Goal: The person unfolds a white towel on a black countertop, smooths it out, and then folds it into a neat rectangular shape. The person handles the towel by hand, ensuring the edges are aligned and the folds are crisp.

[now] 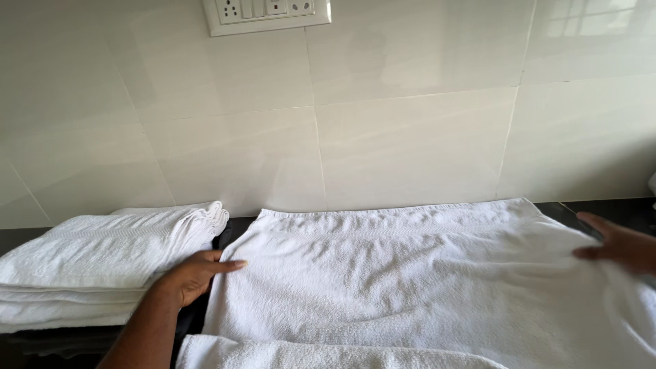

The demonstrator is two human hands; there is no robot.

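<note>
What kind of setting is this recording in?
Probably a laundry or housekeeping counter: a white towel spread on a dark counter, folded towels stacked beside it, tiled wall behind.

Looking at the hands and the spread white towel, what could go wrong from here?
1. The left hand rests at the spread towel's left edge, right beside the stack of folded towels; a sideways sweep might nudge the stack out of line.
2. The towel's surface shows creases, so a fold made now may trap them.
3. The right hand presses only the right edge, so the far edge along the tiled wall could shift unevenly.
</note>
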